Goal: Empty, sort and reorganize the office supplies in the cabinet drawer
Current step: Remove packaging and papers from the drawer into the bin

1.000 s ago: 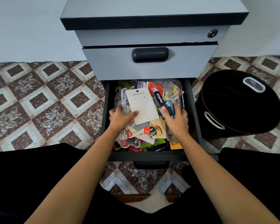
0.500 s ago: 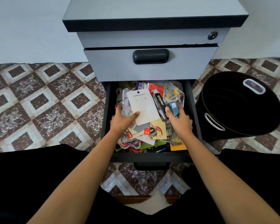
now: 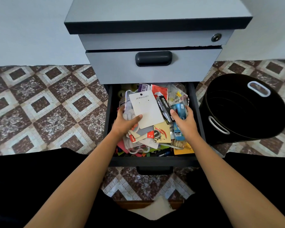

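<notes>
messy drawer [image 3: 194,102], l hand [image 3: 127,124]: white jewellery card [image 3: 146,111], r hand [image 3: 186,122]: blue pack [image 3: 179,110]

12 o'clock: I lose drawer [image 3: 153,161] back under cabinet [image 3: 155,72] | left hand [image 3: 125,124] fingertips beneath card [image 3: 146,111] | right hand [image 3: 186,125] covers blue packet [image 3: 179,110] print

A black bucket [image 3: 247,112] with white-rimmed handle slots sits at the right of the frame. Brown-and-cream patterned floor tiles [image 3: 44,104] meet a pale wall [image 3: 26,30] at upper left.

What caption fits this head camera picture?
Left hand and right hand grip packets in the open drawer, beside a black bin.
</notes>
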Tool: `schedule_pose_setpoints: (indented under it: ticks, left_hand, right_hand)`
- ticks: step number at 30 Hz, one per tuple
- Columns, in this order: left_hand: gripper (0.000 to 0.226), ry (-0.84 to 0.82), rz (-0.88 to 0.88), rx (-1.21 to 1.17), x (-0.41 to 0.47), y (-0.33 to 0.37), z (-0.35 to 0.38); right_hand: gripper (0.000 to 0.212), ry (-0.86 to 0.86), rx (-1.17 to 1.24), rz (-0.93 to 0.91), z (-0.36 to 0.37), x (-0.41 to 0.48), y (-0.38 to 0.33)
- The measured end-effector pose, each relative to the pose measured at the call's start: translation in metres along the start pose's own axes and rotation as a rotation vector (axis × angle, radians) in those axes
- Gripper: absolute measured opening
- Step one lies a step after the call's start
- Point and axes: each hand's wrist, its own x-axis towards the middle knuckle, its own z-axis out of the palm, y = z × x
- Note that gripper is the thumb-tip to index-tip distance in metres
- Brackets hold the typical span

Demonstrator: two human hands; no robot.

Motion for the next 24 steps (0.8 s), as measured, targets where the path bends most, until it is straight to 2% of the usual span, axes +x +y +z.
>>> schedule_pose_setpoints:
  ticks: [5,8,10,15,20,24]
  left_hand:
    - [0.119,0.009,0.005,-0.010,0.003,0.002,0.000]
    - [0.122,0.028,0.036,0.001,0.004,0.001,0.002]
    - [0.111,0.031,0.074,0.020,-0.001,0.004,0.003]
    - [0.086,0.029,0.190,-0.031,-0.006,0.002,0.009]
    - [0.085,-0.023,0.172,-0.113,-0.010,0.006,0.011]
    - [0.085,-0.061,0.156,-0.137,-0.009,0.008,0.011]
  right_hand:
    - [0.068,-0.035,0.145,-0.001,-0.002,0.000,-0.006]
    - [0.084,-0.082,0.179,-0.013,-0.001,-0.001,-0.006]
    - [0.095,-0.110,0.184,-0.042,-0.001,-0.003,-0.007]
    - [0.097,-0.114,0.057,-0.177,0.004,-0.011,-0.014]
    - [0.099,-0.059,-0.100,-0.152,0.009,-0.012,-0.016]
    - [0.107,-0.054,-0.106,-0.094,0.015,-0.014,-0.017]
